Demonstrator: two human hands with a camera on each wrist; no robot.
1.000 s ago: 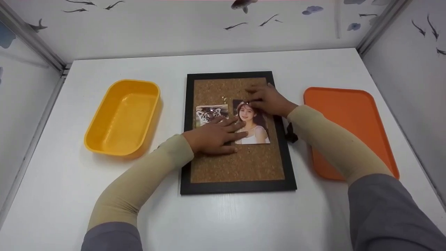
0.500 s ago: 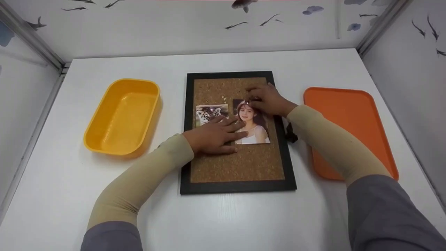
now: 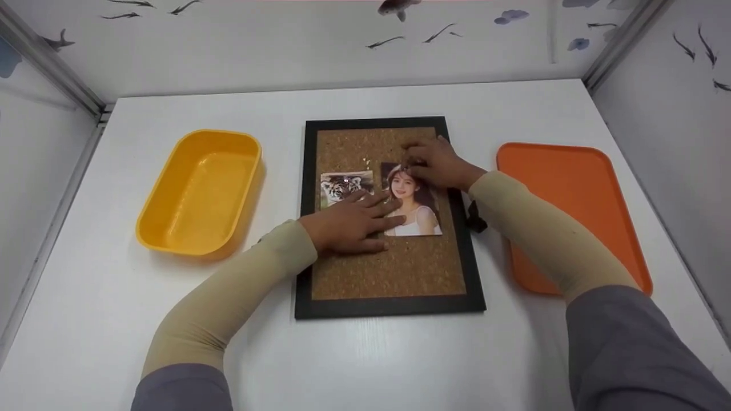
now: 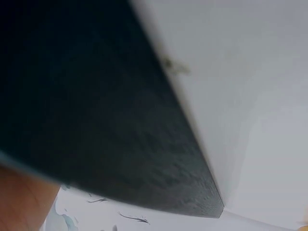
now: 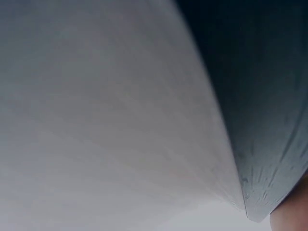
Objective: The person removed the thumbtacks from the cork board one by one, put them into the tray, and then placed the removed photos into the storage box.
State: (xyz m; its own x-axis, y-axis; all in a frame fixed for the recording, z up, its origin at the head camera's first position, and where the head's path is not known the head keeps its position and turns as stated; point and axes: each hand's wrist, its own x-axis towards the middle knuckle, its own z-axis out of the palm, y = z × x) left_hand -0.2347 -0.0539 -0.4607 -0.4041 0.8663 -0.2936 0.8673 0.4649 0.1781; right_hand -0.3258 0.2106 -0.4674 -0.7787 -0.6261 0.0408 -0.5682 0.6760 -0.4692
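Observation:
In the head view, the left hand [image 3: 351, 224] lies flat with spread fingers across a tiger photo [image 3: 337, 185] and the lower left of a portrait photo [image 3: 425, 222]. Both photos lie on a black-framed cork board [image 3: 388, 274]. Beside the portrait's upper right corner the right hand [image 3: 442, 164] rests with bent fingers, its fingertips apart and the thumb by a small shiny spot at the photo's top. Whether it touches a pin is unclear. Another shiny spot shows on the tiger photo. Both wrist views show mostly the dark frame [image 4: 120, 120] close up.
A yellow tub [image 3: 200, 194] stands left of the board, and an orange tray [image 3: 571, 177] lies to the right, partly under the right forearm. A small dark object [image 3: 476, 218] sits beside the frame's right edge. Patterned panels enclose the white table [image 3: 365, 365].

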